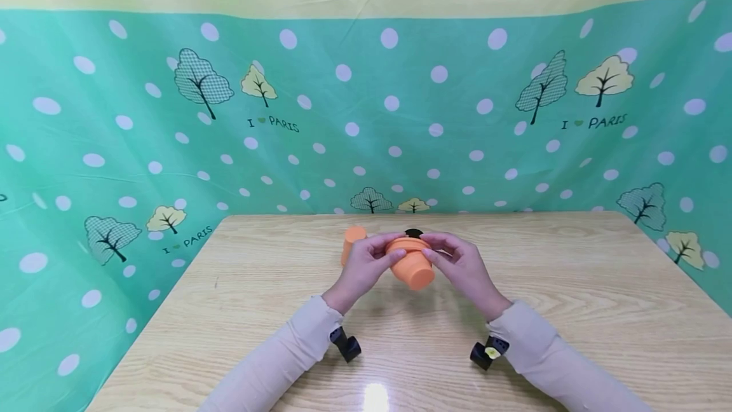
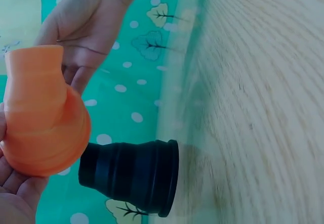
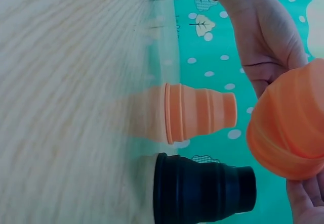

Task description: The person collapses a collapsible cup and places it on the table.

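Between both hands is an orange collapsible cup [image 1: 413, 266], held above the table with its narrow base tilted down toward me. The left hand [image 1: 366, 266] grips its rim from the left, thumb on the side wall. On the opposite side the right hand [image 1: 463, 269] grips the rim in the same way. In the left wrist view one flank of the held cup [image 2: 35, 97] bulges and folds unevenly. Behind it a black cup [image 2: 129, 176] stands upside down on the table, mostly hidden in the head view. A second orange cup [image 3: 200, 113] also stands upside down, near the left hand.
The wooden table [image 1: 257, 310] runs back to a green dotted curtain [image 1: 320, 100] printed with trees. A small black camera [image 1: 345, 344] is strapped at the left wrist, another camera [image 1: 486, 353] at the right wrist.
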A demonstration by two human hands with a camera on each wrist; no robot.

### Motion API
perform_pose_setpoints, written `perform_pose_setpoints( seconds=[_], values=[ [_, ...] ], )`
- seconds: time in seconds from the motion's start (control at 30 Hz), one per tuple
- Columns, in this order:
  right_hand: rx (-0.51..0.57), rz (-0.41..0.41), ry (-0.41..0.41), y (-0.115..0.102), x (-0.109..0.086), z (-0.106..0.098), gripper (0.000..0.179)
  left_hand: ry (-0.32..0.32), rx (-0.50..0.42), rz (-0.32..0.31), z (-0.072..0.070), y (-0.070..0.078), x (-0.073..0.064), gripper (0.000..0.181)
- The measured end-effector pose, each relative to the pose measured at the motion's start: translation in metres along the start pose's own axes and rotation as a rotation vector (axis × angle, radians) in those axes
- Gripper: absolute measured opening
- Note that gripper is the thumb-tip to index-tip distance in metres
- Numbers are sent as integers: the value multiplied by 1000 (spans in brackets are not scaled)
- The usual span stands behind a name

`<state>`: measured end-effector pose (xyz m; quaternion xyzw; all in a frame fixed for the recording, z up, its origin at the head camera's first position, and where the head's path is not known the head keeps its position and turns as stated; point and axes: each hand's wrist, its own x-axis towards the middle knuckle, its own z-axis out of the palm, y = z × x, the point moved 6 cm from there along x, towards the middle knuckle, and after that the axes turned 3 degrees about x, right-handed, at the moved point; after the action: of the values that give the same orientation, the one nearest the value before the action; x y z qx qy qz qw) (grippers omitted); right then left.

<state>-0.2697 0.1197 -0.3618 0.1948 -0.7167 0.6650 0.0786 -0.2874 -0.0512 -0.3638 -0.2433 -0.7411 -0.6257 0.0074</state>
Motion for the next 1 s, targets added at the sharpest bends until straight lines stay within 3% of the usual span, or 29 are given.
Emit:
perform_pose_setpoints(
  seconds=[0.13, 0.33, 0.43, 0.57, 0.8, 1.0],
  values=[
    [-52, -18, -37, -7, 1, 4, 32, -8, 48, 40, 1, 5, -2, 40],
    [-208, -99, -74, -17, 5, 9, 30, 49, 129, 105, 0, 11, -3, 38],
    [-223, -121, -81, -15, 8, 10, 31, 96, 148, 100, 0, 22, -6, 36],
    [-199, -92, -81, -14, 9, 11, 33, 138, 162, 90, -2, 32, -8, 35],
    [-157, -56, -107, -12, 11, 15, 31, 125, 133, 80, -3, 11, -2, 35],
    [-121, -6, -133, -10, 10, 16, 30, 108, 151, 104, -2, 6, -2, 36]
  ],
)
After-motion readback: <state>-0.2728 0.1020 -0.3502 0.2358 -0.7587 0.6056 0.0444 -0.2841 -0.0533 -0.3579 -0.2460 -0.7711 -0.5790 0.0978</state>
